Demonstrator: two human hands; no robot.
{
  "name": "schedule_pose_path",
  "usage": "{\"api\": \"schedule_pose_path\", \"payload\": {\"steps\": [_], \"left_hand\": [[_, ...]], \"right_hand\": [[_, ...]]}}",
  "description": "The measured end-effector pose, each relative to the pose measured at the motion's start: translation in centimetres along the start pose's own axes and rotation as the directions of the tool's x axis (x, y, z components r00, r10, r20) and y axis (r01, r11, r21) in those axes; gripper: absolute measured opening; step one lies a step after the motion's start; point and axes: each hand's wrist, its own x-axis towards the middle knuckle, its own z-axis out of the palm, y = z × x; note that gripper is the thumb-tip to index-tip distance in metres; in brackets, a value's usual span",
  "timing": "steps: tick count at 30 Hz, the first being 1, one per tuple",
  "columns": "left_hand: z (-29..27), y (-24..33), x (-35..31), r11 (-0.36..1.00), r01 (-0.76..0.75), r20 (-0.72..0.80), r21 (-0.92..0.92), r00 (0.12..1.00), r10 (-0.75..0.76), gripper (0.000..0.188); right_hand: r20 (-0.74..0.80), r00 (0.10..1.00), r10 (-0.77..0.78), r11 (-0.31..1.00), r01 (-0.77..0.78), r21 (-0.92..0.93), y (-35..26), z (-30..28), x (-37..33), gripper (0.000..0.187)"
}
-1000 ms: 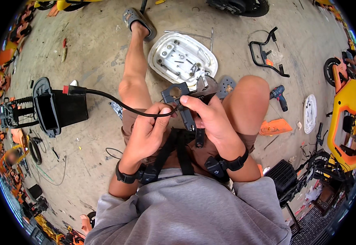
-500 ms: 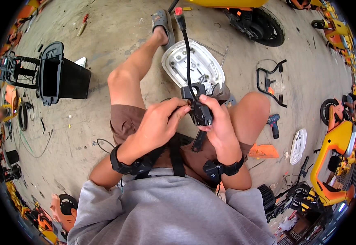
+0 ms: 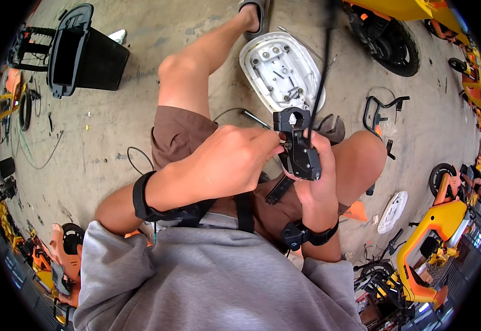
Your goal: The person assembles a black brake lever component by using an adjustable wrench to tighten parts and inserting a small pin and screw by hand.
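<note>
Closed around black clamp unit (image 3: 304,157) with right grip (image 3: 320,179), just left of right knee (image 3: 364,151) | Crossing beneath unit: adjustable wrench (image 3: 279,191) | Closed at fingertips against unit's left side with left grip (image 3: 235,157); pinched item indistinct | On floor (image 3: 127,118), farther: white pan (image 3: 245,58), containing bolts (image 3: 279,75)

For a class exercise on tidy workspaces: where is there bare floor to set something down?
Mostly bare floor lies between the black bin and the person's left leg, and right of the black tubular frame. Crowded: the white tray, strewn with loose fasteners.
</note>
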Motion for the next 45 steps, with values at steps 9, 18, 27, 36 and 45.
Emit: {"api": "schedule_pose_path", "payload": {"steps": [9,18,27,36,45], "left_hand": [[-0.9,-0.1,0.9,0.993,0.076,0.077,-0.093,0.995,-0.069,0.01],[-0.3,0.7,0.8,0.989,0.111,0.023,-0.096,0.994,-0.109,0.01],[-0.7,1.1,0.5,0.995,0.043,-0.029,-0.087,0.999,-0.045,0.012],[-0.4,1.8,0.3,0.914,0.221,-0.097,-0.34,0.959,-0.268,0.013],[1.5,0.6,0.4,0.997,-0.012,-0.326,-0.078,0.945,-0.014,0.02]], "right_hand": [[-0.038,0.998,0.052,0.994,-0.048,0.098,-0.4,0.1,0.1,0.037],[0.018,0.999,0.028,0.993,-0.03,0.114,-0.3,0.0,-0.1,0.033],[0.203,0.973,0.111,0.909,-0.182,0.374,-0.2,-0.7,-0.2,0.03],[0.308,0.949,0.067,0.92,-0.178,0.348,-0.1,-1.7,-0.1,0.025],[0.172,0.983,0.058,0.954,-0.105,0.281,-0.9,0.3,-0.7,0.021]]}}
